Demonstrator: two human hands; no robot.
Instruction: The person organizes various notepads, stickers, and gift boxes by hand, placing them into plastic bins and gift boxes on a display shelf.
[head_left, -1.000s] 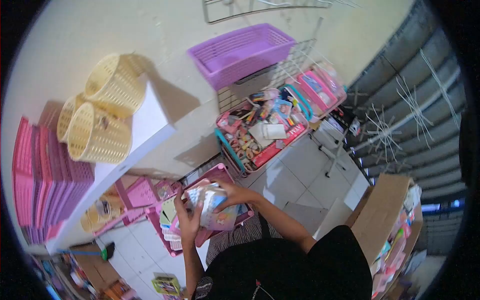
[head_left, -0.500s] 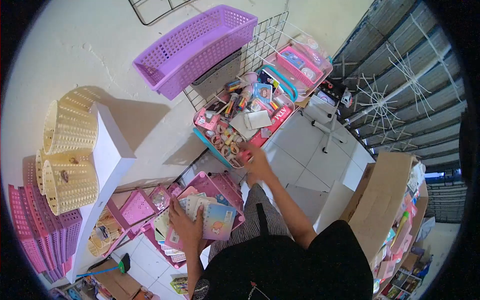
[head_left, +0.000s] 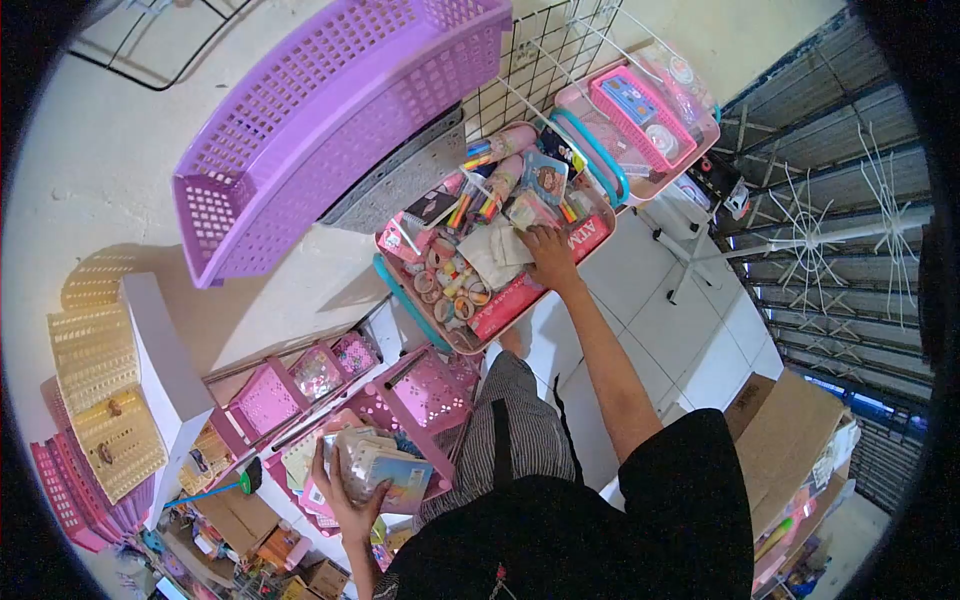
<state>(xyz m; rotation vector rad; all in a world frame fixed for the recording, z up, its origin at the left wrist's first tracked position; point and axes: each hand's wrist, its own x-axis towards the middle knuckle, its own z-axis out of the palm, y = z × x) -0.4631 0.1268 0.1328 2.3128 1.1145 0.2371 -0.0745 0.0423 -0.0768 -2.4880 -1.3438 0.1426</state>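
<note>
My left hand (head_left: 349, 497) is at the lower left, with its thumb and fingers around a stack of small notebooks (head_left: 402, 478). The front notebook has a pastel blue cover, and a clear wrapper seems to lie over part of the stack. These notebooks rest in a pink plastic basket (head_left: 447, 487). Farther up, my right hand (head_left: 548, 256) reaches into a bin (head_left: 462, 350) of stationery, its fingers closed over the edge of a cream-white flat packet (head_left: 490, 255). Rolls of tape (head_left: 464, 307), marker sets (head_left: 500, 187) and a red ATM box (head_left: 505, 313) surround that packet.
A purple basket (head_left: 330, 150) hangs on the wall rack above. Behind the bin stands another with a pink tray (head_left: 645, 120). Cream baskets (head_left: 100, 400) sit on a white shelf at left. A cardboard box (head_left: 790, 430) stands at right, near a wire display rack (head_left: 800, 235).
My right hand has moved from the bin's near edge up onto the cream-white packet. My left hand stays at the notebooks, its fingers now more around them. The camera view has shifted.
</note>
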